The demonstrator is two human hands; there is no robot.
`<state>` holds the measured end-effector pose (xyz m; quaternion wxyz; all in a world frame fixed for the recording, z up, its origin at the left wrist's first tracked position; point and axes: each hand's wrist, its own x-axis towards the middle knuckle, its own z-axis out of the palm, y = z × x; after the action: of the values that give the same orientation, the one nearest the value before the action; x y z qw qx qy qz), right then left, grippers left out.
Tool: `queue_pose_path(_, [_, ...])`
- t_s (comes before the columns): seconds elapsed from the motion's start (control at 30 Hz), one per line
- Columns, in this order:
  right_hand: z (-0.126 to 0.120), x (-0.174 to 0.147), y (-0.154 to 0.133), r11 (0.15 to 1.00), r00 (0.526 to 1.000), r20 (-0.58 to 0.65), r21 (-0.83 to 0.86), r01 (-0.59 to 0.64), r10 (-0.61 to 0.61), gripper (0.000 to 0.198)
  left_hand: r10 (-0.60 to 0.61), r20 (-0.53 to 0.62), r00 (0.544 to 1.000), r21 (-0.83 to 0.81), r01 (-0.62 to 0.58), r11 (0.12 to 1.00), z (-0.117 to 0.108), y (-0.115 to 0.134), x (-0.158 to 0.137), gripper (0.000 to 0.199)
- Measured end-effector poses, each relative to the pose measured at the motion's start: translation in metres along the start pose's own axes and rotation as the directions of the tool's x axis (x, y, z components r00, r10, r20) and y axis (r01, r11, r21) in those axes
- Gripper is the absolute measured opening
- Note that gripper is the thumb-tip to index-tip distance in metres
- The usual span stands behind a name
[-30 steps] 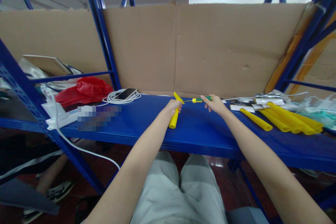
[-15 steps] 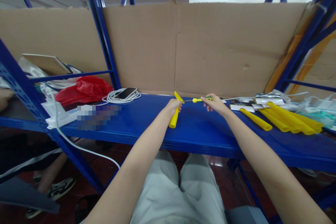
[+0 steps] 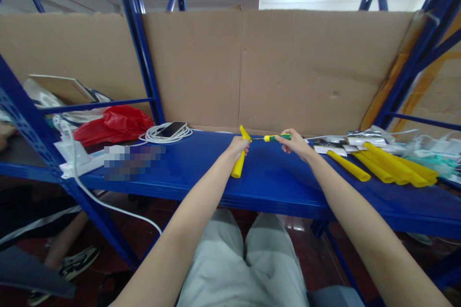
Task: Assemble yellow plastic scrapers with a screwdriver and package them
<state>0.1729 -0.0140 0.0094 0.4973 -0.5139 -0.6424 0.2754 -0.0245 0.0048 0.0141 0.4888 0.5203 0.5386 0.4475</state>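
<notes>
Wrapped in my left hand [image 3: 239, 146] is a yellow tube [image 3: 237, 168], standing tilted above the blue shelf, with a slanted yellow piece at its upper end. My right hand [image 3: 295, 144] grips a green and yellow screwdriver [image 3: 272, 138] that lies nearly level. Its thin shaft points left, and the tip meets the yellow piece beside my left fingers. Whether the tip sits in a screw is too small to make out. Several loose yellow tubes [image 3: 392, 165] lie to the right of my right hand.
The blue shelf [image 3: 281, 172] spans the front, with a cardboard panel [image 3: 288, 67] behind it. To the left are a phone [image 3: 173, 129] on a coiled white cable [image 3: 149, 135], a red plastic bag [image 3: 113, 124] and a white power strip [image 3: 84, 165]. Small packets [image 3: 329, 147] lie at the right.
The screwdriver handle has turned in my right hand, showing more green now, and the fingers have shifted on it. My left hand keeps its hold on the yellow tube.
</notes>
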Motion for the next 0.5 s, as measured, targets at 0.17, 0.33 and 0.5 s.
queue_pose_path(0.17, [0.0002, -0.0019, -0.0008, 0.996, 0.999, 0.04, -0.08, 0.028, -0.025, 0.041, -0.011, -0.014, 1.0, -0.01, 0.011, 1.0, -0.0011, 0.0015, -0.0022, 0.015])
queue_pose_path(0.33, [0.0023, -0.0013, -0.003, 0.985, 0.999, -0.03, -0.168, 0.026, -0.032, 0.04, -0.016, -0.006, 1.0, -0.017, 0.016, 1.0, -0.0008, 0.0034, -0.004, 0.017])
queue_pose_path(0.5, [0.0037, -0.0013, -0.0005, 0.996, 0.999, 0.013, -0.069, 0.049, -0.049, 0.05, -0.018, -0.001, 1.0, -0.035, 0.018, 0.999, -0.002, 0.0018, -0.0019, 0.014])
